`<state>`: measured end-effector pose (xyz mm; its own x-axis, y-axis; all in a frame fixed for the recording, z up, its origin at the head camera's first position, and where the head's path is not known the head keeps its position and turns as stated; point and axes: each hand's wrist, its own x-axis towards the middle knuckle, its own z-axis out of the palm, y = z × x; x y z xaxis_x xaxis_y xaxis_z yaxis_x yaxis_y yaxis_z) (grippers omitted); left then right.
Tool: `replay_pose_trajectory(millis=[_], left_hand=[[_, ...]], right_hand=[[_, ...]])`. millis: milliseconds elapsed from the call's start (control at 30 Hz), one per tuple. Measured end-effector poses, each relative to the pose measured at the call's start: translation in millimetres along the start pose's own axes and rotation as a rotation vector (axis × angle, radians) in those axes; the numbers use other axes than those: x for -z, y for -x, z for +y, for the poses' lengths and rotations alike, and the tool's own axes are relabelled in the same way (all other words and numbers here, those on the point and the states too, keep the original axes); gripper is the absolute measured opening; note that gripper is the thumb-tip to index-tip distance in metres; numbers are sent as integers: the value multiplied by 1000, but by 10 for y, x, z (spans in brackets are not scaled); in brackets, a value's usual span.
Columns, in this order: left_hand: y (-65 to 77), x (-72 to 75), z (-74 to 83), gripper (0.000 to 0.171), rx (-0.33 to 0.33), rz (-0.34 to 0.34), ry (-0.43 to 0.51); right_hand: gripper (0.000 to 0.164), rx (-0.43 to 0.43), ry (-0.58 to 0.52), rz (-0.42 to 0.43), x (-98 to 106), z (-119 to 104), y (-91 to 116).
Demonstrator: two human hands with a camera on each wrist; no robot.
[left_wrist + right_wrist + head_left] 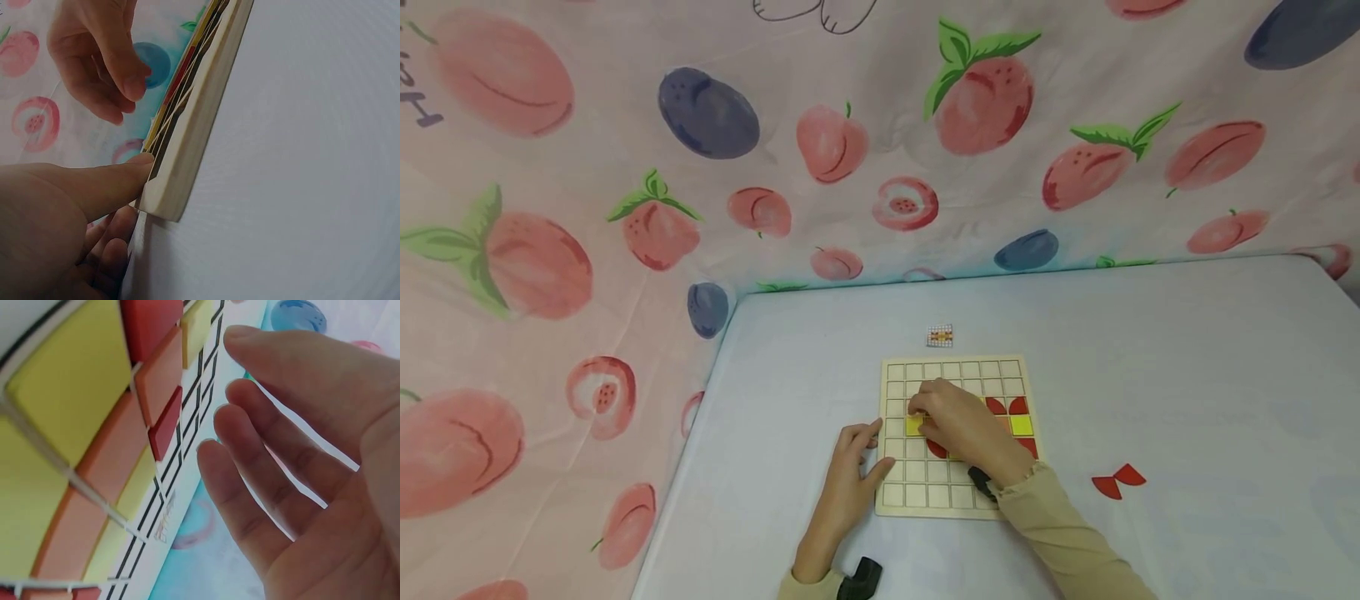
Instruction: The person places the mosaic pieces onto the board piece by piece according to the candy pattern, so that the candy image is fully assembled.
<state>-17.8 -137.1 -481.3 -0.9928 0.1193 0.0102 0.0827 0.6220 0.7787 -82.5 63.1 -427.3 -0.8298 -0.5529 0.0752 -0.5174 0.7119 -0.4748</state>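
A square wooden grid board (895, 496) lies on the table with coloured tiles set in its middle rows. My left hand (847, 475) is at its left edge, thumb on the rim and fingers alongside. Over the board's middle is my right hand (962, 425), its fingertips close above a yellow square tile (913, 427). In the right wrist view, the fingers (234, 481) are apart and gently bent, with nothing between them. Red quarter-round tiles (1018, 406) and another yellow square (1022, 425) show at the board's right. The right hand hides part of the pattern.
Two red fan-shaped pieces (1107, 487) lie on the white tablecloth (1210, 375) right of the board. A small printed pattern card (939, 336) lies behind the board. A fruit-print curtain (850, 167) hangs along the back and left.
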Motion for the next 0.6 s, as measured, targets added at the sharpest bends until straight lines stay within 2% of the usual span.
replay_pose_trajectory(millis=[333, 600], left_hand=[[10, 12, 23, 58, 27, -10, 15], [16, 9, 42, 58, 44, -12, 17]], right_hand=[[24, -58, 21, -13, 140, 10, 144], [22, -35, 43, 30, 221, 70, 288]])
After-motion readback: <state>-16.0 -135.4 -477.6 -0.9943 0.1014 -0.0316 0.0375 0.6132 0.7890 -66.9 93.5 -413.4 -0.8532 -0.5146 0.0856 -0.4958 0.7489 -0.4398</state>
